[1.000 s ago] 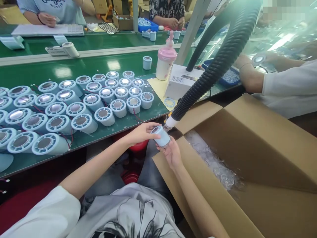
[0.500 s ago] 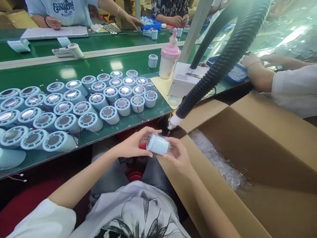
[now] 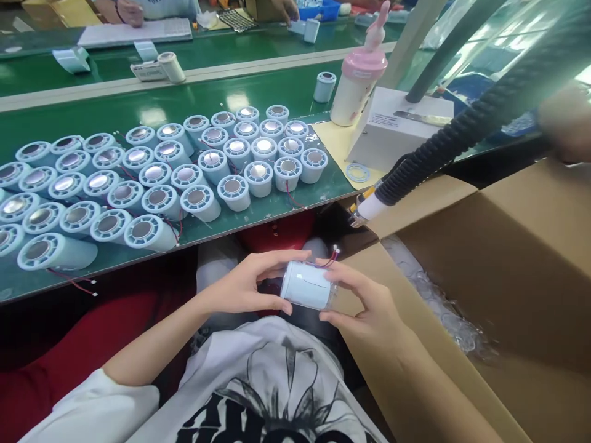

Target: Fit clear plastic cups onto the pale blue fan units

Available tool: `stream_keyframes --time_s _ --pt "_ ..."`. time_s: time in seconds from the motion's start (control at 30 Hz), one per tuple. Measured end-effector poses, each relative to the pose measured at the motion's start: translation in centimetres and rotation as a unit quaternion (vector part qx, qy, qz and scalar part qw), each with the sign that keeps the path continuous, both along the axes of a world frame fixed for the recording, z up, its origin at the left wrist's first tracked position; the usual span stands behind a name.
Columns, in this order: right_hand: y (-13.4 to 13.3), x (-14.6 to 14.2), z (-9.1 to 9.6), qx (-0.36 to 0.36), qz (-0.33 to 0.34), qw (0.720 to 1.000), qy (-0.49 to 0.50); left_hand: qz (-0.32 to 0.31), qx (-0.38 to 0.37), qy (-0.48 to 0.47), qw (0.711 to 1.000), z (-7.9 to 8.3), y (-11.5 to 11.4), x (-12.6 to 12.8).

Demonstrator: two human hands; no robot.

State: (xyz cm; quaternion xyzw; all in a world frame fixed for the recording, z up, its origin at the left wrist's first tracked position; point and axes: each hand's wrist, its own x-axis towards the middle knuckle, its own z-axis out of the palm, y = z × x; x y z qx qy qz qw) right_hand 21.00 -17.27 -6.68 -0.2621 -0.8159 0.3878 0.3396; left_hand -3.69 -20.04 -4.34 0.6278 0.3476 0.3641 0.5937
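A light-blue cylindrical battery pack lies on its side in the air between my hands, in a transparent film sleeve that juts past its right end. My left hand grips its left end between thumb and fingers. At the right end, the thumb and fingers of my right hand hold it too. Thin red and dark wires with a small white connector stick up from its top right. Above and to the right, apart from the pack, is the nozzle of a black corrugated hose.
Rows of similar battery packs stand on the green table. A pink-lidded bottle and a white box-shaped stand are behind the nozzle. At right, a cardboard box contains transparent film pieces. Other people's hands show across the table.
The pack and both hands are lower in view and away from the nozzle, which was right above them. The pack has turned, so its wires now point up. The whole view has shifted.
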Motion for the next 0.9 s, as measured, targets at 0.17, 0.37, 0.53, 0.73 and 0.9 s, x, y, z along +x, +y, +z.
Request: stream_keyframes --time_s 0.17,0.37,0.53,0.73,0.9 --pt "-0.3 -0.1 0.2 -0.043 0.017 0.999 0.007 0.007 0.030 0.027 0.999 0.0 -0.7 -0.4" --pt "-0.5 -0.4 0.7 -0.138 0.028 0.990 0.021 0.006 0.096 0.078 0.992 -0.2 -0.9 -0.7" --pt "-0.5 -0.7 1.2 -0.232 0.033 0.971 0.044 -0.002 0.129 0.104 0.986 0.0 -0.8 -0.9" --pt "-0.4 -1.2 1.9 -0.387 0.046 0.918 0.078 -0.004 0.154 0.101 0.983 -0.1 -0.8 -0.9" --pt "-0.4 -1.9 2.5 -0.447 0.020 0.891 0.084 -0.007 0.154 0.103 0.983 -0.1 -0.8 -0.9"
